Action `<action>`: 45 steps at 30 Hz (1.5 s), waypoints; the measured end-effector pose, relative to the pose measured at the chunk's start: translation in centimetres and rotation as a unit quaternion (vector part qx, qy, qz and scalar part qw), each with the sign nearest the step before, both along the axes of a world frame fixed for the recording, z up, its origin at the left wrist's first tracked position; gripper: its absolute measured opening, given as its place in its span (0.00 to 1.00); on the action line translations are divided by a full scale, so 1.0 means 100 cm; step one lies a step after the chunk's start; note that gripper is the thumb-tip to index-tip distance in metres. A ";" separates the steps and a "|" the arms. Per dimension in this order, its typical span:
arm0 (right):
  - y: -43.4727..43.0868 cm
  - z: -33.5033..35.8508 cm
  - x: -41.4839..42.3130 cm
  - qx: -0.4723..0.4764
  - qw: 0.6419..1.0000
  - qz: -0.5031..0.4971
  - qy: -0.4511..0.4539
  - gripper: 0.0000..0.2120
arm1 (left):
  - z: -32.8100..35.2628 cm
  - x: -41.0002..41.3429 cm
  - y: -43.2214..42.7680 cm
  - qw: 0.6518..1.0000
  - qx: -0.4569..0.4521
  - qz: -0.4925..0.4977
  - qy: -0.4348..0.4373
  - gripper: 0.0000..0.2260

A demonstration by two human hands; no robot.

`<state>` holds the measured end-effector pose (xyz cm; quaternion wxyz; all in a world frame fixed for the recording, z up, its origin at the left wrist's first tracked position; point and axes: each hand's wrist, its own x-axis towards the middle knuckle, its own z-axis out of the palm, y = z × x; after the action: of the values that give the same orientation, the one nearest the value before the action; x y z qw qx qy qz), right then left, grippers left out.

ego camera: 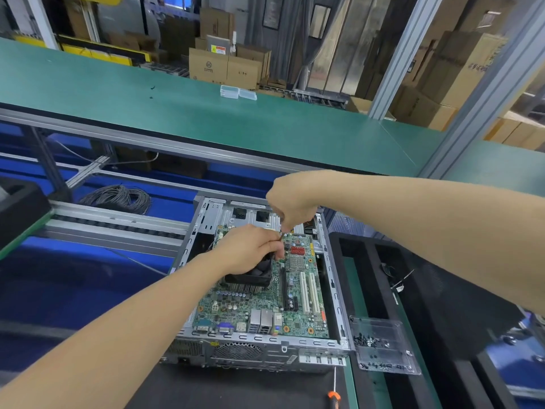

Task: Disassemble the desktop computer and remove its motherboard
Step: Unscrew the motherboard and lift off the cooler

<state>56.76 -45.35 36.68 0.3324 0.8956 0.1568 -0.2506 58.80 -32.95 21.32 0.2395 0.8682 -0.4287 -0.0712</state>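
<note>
The open computer case point(267, 348) lies flat on a dark mat point(236, 391) at the near middle. Its grey metal walls ring the motherboard point(298, 318), which lies inside on the case floor with its ports against the near wall. Free room shows only above the board. The right wall runs just beside a black foam tray point(442, 293), and a clear tray point(386, 329) holding dark screws touches the case's near right corner.

The left hand point(247, 249) hovers over the black cooler fan point(250, 276), fingers curled. The right hand point(290, 202) reaches in from the right, fingertips pointing down. Both pinch a small thin part point(281, 237) above the far end of the board.

Beyond the case, a long green bench point(206, 119) crosses the view, with two clear plastic boxes point(238, 92) on it. Cardboard boxes point(224, 67) stand behind it. A grey cable coil point(118, 197) lies on blue flooring to the far left.

What the pinched part is cannot be made out. The left hand hides the board's far left area. A screwdriver point(334, 394) is cut off at the near edge.
</note>
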 end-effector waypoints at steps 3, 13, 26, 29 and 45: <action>0.002 -0.006 -0.014 -0.008 0.988 0.140 -0.067 0.19 | -0.001 0.001 0.000 1.000 0.003 0.001 0.016 0.15; -0.003 -0.003 -0.011 -0.031 0.931 0.357 -0.069 0.09 | -0.006 0.004 0.000 1.000 0.000 0.010 0.021 0.16; 0.008 0.006 0.004 0.021 0.979 -0.186 0.077 0.24 | 0.000 0.000 0.001 1.000 -0.013 0.007 -0.011 0.14; -0.002 0.000 -0.005 0.017 1.000 -0.013 -0.010 0.22 | 0.001 0.001 0.000 1.000 -0.008 0.002 -0.004 0.15; -0.026 0.019 -0.021 0.135 0.965 0.163 -0.154 0.16 | 0.009 0.002 0.019 0.975 -0.153 0.041 0.158 0.11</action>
<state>54.67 -47.97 38.56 0.2652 0.9221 0.2802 -0.0286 58.99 -31.04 22.27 0.4372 0.8158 -0.3553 -0.1306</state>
